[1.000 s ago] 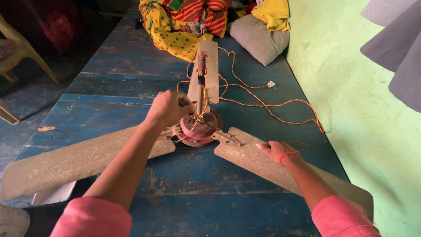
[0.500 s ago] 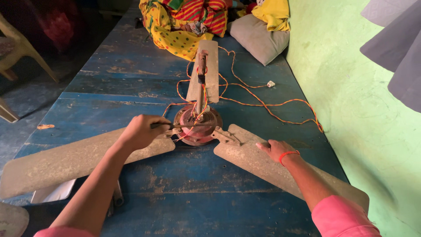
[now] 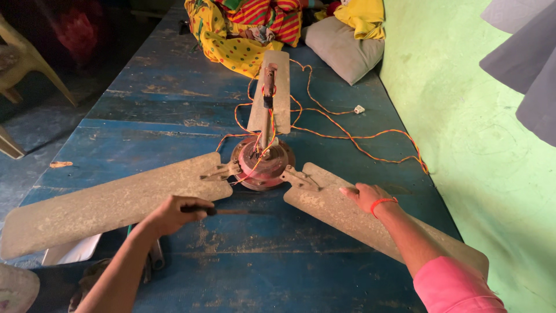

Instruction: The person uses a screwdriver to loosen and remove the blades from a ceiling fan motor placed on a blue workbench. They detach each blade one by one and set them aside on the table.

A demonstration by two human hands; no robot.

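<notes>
While flat on blade (image 3: 370, 223), right hand (image 3: 365, 196).

Fan motor (image 3: 263, 164) mid-table (image 3: 145, 104); blades left, right, behind; cloth pile (image 3: 249, 29), pillow (image 3: 343, 49) behind.

This looks like a room in a home put to use as a makeshift repair spot, not a fitted workshop. A dismantled ceiling fan (image 3: 263, 165) lies on a worn blue-painted wooden platform (image 3: 162, 87) with chipped paint. Beyond the fan, at the platform's far end, sit a grey pillow (image 3: 343, 52) and a heap of bright patterned cloth (image 3: 249, 29). Right of the fan rises a rough green plastered wall (image 3: 463, 116); left of it, off the platform, stands a plastic chair (image 3: 23, 64).
</notes>
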